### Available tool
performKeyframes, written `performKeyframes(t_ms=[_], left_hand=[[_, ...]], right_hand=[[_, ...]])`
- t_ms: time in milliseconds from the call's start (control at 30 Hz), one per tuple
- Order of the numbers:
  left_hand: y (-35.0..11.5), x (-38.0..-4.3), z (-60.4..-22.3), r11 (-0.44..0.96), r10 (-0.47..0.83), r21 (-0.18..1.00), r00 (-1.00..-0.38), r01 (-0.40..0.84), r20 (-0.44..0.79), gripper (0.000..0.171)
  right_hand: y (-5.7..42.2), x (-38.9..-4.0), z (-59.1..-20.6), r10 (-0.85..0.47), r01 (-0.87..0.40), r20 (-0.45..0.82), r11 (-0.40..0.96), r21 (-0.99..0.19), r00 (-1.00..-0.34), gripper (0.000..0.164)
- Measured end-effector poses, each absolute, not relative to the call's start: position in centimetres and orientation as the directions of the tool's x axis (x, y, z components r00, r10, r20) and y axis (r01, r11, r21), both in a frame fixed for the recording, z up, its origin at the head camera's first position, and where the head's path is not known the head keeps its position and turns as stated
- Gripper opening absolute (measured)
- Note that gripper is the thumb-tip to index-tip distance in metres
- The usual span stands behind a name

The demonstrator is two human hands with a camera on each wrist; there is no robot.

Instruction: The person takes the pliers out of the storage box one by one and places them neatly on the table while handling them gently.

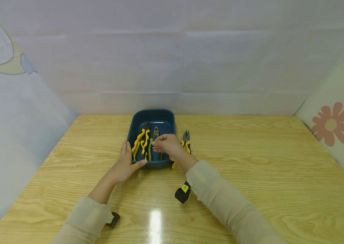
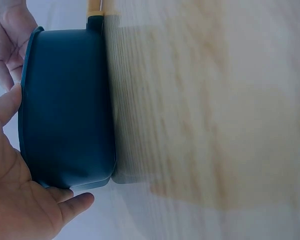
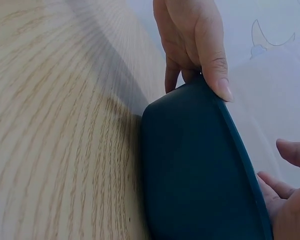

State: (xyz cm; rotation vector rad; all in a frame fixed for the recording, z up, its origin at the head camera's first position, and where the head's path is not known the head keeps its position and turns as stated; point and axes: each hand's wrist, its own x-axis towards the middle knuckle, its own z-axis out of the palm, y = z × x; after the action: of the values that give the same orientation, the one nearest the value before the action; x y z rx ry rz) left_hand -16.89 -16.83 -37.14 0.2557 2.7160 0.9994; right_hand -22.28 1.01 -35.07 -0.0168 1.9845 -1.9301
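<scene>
Blue bin (image 1: 156, 165): stands at the table's far edge, left of its middle; open side up.
Left hand (image 1: 123, 168): grips the bin's near left corner; thumb along the near rim, fingers against the left wall.
Right hand (image 1: 169, 145): hangs over the bin's right half; thumb and fingers apart, per the right wrist view; contact with pliers cannot be told.
Silver-headed pliers (image 1: 156, 131): inside the bin, head toward its far edge; partly hidden by the right hand.
Yellow-and-black pliers (image 1: 146, 137): along the bin's left edge.
Outer pliers (image 1: 186, 136): on the table (image 1: 251, 162), just beside the bin's right edge.
</scene>
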Motion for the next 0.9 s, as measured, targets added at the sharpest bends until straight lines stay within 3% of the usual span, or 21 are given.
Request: performKeyframes(t_ms=[900], left_hand=[[-17.3,-16.3,-36.9,0.74,0.231,0.67,-0.957,0.058,-0.173,0.094]], right_hand=[[-1.7,-23.7,-36.3,-0.219,0.22,-0.251,0.154,-0.963,-0.943,0.019]])
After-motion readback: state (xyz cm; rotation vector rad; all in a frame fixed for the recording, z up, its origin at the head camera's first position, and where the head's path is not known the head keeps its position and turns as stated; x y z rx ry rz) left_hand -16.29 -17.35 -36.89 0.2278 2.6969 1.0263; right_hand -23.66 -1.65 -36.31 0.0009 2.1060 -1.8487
